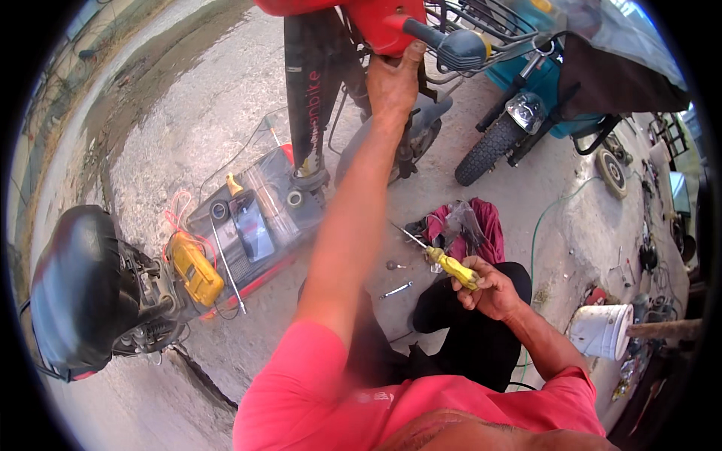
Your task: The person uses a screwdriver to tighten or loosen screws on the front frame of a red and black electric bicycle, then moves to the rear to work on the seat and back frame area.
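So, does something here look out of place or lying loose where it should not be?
Yes. A small wrench and a bolt-like part lie loose on the bare concrete ground, apart from the open toolbox. A red rag lies crumpled beside them. The right hand holds a yellow screwdriver; the left hand grips the red bike.

Bright daylight, soft shadows on ground; strong fisheye bending, black vignette at rim; slightly soft overall.

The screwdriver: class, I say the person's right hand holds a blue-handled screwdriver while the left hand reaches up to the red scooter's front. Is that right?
Not quite. The head view shows the screwdriver in the right hand has a yellow handle, not blue. The rest stands: the left hand reaches up to the red scooter's front.
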The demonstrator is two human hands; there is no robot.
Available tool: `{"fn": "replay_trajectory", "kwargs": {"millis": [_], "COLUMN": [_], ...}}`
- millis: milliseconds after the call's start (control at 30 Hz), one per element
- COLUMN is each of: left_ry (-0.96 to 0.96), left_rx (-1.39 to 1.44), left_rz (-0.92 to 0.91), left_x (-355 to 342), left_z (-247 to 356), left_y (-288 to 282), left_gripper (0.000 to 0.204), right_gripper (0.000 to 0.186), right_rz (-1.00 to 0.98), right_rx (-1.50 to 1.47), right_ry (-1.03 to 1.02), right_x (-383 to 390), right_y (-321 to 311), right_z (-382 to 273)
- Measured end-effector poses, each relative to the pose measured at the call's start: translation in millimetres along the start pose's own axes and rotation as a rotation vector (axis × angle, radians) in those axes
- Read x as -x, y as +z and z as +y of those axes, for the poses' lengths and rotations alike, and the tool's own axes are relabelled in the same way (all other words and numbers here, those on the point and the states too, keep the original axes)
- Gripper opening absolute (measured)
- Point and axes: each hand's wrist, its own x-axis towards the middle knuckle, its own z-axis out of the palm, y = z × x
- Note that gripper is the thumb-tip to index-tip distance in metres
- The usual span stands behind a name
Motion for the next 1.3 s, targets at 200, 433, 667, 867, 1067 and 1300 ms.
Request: {"fn": "replay_trajectory", "kwargs": {"millis": [200, 433, 667, 867, 1067, 1300], "left_ry": [-0.085, -0.044, -0.052, 0.003, 0.027, 0.026], "left_rx": [0.039, 0.008, -0.020, -0.016, -0.020, -0.044], "left_rz": [-0.051, -0.077, -0.063, -0.062, -0.067, -0.073], "left_x": [7.6, 3.4, 8.2, 2.9, 1.9, -1.1], "left_z": [4.8, -0.6, 8.0, -4.4, -2.8, -7.8], "left_y": [4.0, -4.6, 0.7, 1.0, -0.1, -1.1], "left_gripper": [0.080, 0.077, 0.066, 0.070, 0.070, 0.068], "right_gripper": [0.073, 0.047, 0.040, 0.037, 0.037, 0.036], "right_rz": [0.001, 0.371, 0.454, 0.533, 0.558, 0.577], "right_rx": [0.228, 1.120, 1.431, 1.534, 1.594, 1.605], "right_ry": [-0.379, -1.110, -1.538, -1.481, -1.491, -1.485], "right_x": [19.9, -3.5, -38.3, -38.6, -39.1, -40.3], "right_y": [64.5, 136.7, 171.1, 182.4, 189.6, 194.1], "right_z": [-60.3, -100.1, -138.5, -147.1, -149.8, -150.0]}}
